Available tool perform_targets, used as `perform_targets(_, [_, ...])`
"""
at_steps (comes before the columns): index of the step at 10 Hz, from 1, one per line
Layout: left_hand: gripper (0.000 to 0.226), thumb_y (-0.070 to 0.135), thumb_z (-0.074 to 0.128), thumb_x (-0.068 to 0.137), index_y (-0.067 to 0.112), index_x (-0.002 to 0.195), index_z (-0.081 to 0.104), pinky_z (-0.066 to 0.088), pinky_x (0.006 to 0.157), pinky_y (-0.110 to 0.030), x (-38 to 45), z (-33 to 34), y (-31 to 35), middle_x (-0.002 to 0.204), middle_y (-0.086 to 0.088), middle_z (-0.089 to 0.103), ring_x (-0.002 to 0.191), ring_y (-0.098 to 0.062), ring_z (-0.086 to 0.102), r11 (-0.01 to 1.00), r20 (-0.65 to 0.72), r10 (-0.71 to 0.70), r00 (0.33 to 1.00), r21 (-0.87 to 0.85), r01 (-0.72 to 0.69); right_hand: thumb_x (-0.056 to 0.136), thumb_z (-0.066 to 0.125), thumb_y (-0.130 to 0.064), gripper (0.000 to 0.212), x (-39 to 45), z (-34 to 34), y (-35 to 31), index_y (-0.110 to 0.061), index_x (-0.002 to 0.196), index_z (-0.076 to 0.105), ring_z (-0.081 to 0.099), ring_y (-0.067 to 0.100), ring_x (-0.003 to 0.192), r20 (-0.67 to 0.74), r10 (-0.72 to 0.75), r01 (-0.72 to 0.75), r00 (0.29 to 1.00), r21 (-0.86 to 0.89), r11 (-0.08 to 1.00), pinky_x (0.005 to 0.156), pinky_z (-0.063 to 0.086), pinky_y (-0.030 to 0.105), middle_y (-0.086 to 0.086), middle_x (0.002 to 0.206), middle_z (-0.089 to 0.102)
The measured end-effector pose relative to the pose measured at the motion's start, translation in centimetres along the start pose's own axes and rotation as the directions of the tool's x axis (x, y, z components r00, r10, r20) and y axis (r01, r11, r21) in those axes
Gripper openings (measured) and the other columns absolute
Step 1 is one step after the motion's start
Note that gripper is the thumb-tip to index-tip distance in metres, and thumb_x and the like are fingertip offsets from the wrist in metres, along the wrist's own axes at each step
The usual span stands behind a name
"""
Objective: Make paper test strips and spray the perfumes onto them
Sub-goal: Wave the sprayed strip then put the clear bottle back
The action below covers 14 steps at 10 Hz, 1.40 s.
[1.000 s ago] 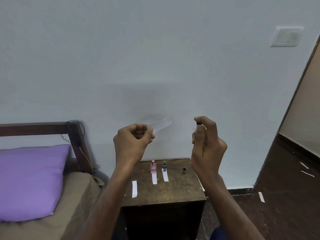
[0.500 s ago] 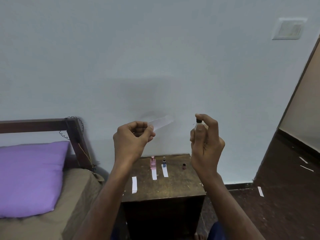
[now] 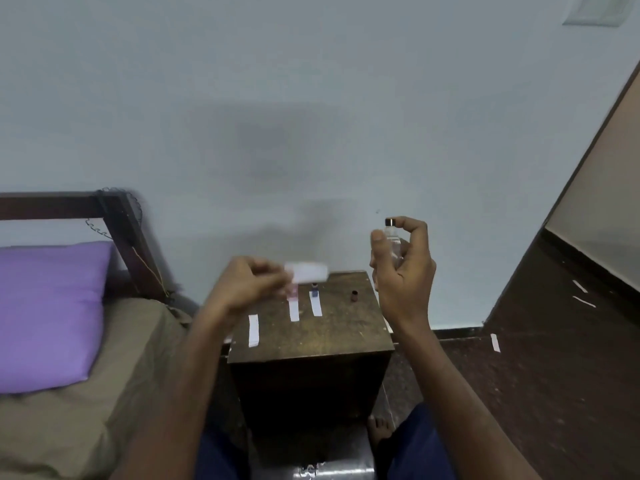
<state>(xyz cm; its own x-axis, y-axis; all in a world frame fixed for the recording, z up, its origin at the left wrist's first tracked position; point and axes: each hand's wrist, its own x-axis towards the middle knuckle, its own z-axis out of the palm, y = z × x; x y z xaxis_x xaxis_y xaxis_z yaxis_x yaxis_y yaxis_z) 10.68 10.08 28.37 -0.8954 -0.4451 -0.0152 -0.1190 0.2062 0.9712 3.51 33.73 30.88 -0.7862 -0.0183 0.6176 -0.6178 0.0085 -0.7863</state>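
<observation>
- The right hand (image 3: 401, 268) is curled around a small clear spray bottle (image 3: 393, 242) held upright, forefinger bent over its dark cap, thumb against the glass.
- The left hand (image 3: 247, 285) is loosely closed, pinching one end of a white paper strip (image 3: 308, 271); strip and hand are smeared with motion blur, the strip pointing right towards the bottle but apart from it.
- On the dark wooden bench (image 3: 346, 327) lie three more white strips: one near the front left (image 3: 254, 330), one in front of the pink bottle (image 3: 292, 292), one in front of the blue bottle (image 3: 314, 292).
- A small dark cap (image 3: 354, 296) stands alone to the right of the blue bottle.
- A purple pillow (image 3: 48, 313) lies on the bed at the left.
- Compared with half a second earlier, the left hand and its strip sit lower, now in front of the bench's back edge, while the right hand holds the bottle at about the same height; the forefinger looks lifted slightly off the cap.
- The camera has tipped down, so the person's knees and a foot show below.
</observation>
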Motion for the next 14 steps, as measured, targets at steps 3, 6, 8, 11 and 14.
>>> perform_targets(3, [0.025, 0.007, 0.071, 0.090, 0.018, 0.068, 0.076, 0.054, 0.062, -0.022, 0.2, -0.1, -3.0, 0.067, 0.005, 0.070, 0.073, -0.013, 0.074, 0.963, 0.046, -0.039, 0.998, 0.270, 0.025, 0.103, 0.067, -0.018, 0.028, 0.2, 2.3, 3.3, -0.011, 0.112, 0.041, 0.066, 0.020, 0.050, 0.080, 0.147, -0.153, 0.986, 0.076, 0.985, 0.050, 0.052, 0.032, 0.006, 0.079, 0.075])
perform_targets(6, [0.010, 0.026, 0.085, 0.077, 0.018, 0.081, 0.081, 0.058, 0.059, -0.010, 1.9, -1.4, -2.1, 0.080, 0.005, 0.072, 0.071, -0.002, 0.071, 0.677, 0.191, 0.139, 0.972, -0.734, 0.048, 0.096, 0.075, -0.040, 0.024, 0.8, 4.3, 12.3, -0.026, 0.112, 0.064, 0.065, 0.011, 0.092, 0.152, 0.142, -0.123, 0.978, -0.132, 0.984, 0.078, 0.054, 0.024, -0.002, 0.109, 0.067])
perform_targets(8, [0.007, 0.019, 0.083, 0.090, 0.018, 0.085, 0.079, 0.055, 0.064, -0.013, 6.5, 2.5, -12.5, 0.080, 0.005, 0.076, 0.069, -0.005, 0.071, 0.979, -0.028, -0.158, 0.987, -0.137, 0.152, 0.085, 0.086, -0.042, 0.032, 1.6, 6.6, 19.5, -0.027, 0.112, 0.078, 0.067, 0.002, 0.089, 0.172, 0.247, -0.185, 0.954, -0.311, 0.932, 0.078, 0.060, 0.030, -0.014, 0.101, 0.072])
perform_targets(11, [0.020, 0.032, 0.089, 0.081, 0.025, 0.093, 0.074, 0.043, 0.051, -0.012, 7.4, 2.4, -12.5, 0.084, 0.014, 0.067, 0.066, -0.001, 0.057, 0.336, 0.215, 0.250, 0.944, -0.934, 0.124, 0.085, 0.088, -0.027, 0.039, 4.0, 9.0, 28.4, -0.017, 0.122, 0.077, 0.072, 0.014, 0.080, 0.331, 0.365, -0.151, 0.870, -0.525, 0.838, 0.084, 0.064, 0.037, -0.009, 0.088, 0.070])
perform_targets(14, [0.019, 0.030, 0.095, 0.076, 0.020, 0.086, 0.083, 0.049, 0.058, -0.024, 10.4, 6.2, -21.9, 0.075, 0.008, 0.072, 0.068, -0.010, 0.061, 0.953, -0.078, -0.181, 0.980, -0.261, 0.155, 0.090, 0.079, -0.041, 0.036, 3.7, 10.8, 38.2, -0.031, 0.124, 0.071, 0.068, 0.019, 0.117, 0.379, 0.465, -0.046, 0.800, -0.735, 0.677, 0.101, 0.053, 0.044, -0.009, 0.122, 0.076])
